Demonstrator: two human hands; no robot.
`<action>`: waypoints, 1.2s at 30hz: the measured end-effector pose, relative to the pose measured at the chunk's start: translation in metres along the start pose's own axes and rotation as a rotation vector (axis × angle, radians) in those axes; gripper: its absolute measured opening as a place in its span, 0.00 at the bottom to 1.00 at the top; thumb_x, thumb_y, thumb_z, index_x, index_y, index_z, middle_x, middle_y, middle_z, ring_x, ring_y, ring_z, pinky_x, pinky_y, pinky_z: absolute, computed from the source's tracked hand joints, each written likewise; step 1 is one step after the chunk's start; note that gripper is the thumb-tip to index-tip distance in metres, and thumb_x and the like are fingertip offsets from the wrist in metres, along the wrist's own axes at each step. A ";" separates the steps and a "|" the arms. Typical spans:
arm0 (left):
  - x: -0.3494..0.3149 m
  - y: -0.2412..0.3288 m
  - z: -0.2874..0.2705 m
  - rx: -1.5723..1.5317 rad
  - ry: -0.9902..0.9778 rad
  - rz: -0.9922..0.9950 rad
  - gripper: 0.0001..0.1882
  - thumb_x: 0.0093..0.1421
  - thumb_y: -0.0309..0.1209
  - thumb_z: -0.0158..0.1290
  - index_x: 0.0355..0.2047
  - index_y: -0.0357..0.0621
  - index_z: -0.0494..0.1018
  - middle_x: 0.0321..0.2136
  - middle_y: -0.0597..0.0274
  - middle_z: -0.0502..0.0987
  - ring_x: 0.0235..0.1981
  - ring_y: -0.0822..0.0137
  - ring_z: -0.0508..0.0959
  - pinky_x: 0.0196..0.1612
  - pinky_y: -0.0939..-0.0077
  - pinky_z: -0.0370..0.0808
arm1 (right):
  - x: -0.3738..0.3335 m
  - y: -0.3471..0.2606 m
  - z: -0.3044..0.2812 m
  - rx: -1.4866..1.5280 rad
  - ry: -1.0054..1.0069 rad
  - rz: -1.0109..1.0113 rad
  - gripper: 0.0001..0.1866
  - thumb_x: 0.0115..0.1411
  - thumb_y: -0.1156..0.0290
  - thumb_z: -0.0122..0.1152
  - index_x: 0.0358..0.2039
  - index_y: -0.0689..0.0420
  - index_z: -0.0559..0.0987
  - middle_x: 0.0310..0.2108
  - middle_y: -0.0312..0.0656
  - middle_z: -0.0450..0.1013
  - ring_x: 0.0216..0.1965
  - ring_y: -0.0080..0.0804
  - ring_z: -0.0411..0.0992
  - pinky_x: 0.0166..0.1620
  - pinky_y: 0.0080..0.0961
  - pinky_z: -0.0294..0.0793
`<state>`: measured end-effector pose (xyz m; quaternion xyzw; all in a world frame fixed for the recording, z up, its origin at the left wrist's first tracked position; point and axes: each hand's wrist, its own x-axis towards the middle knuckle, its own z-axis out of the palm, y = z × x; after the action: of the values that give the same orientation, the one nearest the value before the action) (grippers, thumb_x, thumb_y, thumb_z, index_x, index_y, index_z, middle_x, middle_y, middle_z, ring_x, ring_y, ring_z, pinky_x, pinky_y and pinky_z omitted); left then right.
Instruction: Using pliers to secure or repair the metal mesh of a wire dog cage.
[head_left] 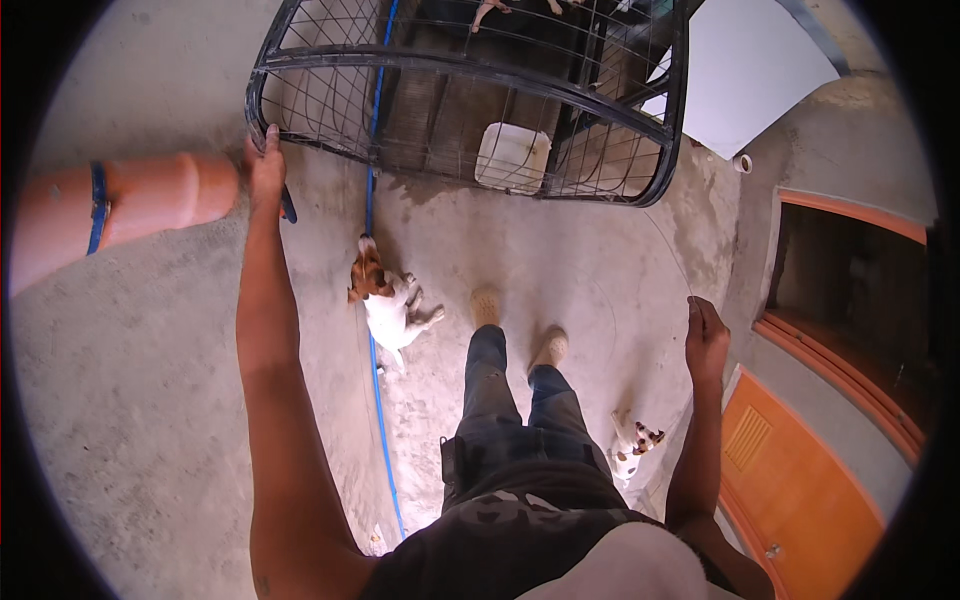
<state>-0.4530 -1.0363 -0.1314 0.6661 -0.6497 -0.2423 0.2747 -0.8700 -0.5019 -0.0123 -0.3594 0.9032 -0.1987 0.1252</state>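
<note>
A black metal cage (470,72) with wire mesh fills the top of the view. My left hand (265,172) is closed at the cage's lower left corner, its fingertips against the frame. From under that hand sticks a dark blue handle (288,207), seemingly of a hand tool; the rest is hidden. Out to the right, well apart from the cage, my right hand (707,335) is pinched shut on a thin wire (678,258), which runs up toward the cage's right corner. A white tray (513,157) shows through the mesh.
A brown and white dog (385,300) sits on the concrete floor near my feet, beside a blue line (380,400). Another small dog (632,445) is by my right leg. A thick orange pipe (150,195) lies left; an orange door (790,460) stands right.
</note>
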 end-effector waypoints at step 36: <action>0.065 0.031 0.029 -0.078 0.183 -0.228 0.39 0.48 0.50 0.61 0.48 0.23 0.71 0.44 0.35 0.76 0.48 0.49 0.77 0.50 0.63 0.72 | 0.038 -0.043 -0.097 0.239 0.016 0.038 0.08 0.67 0.70 0.49 0.35 0.57 0.76 0.17 0.24 0.55 0.18 0.09 0.49 0.21 0.14 0.47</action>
<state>-0.4928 -1.1031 -0.1298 0.7436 -0.5323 -0.2353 0.3291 -0.9076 -0.5309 0.0904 -0.3233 0.8806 -0.3053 0.1637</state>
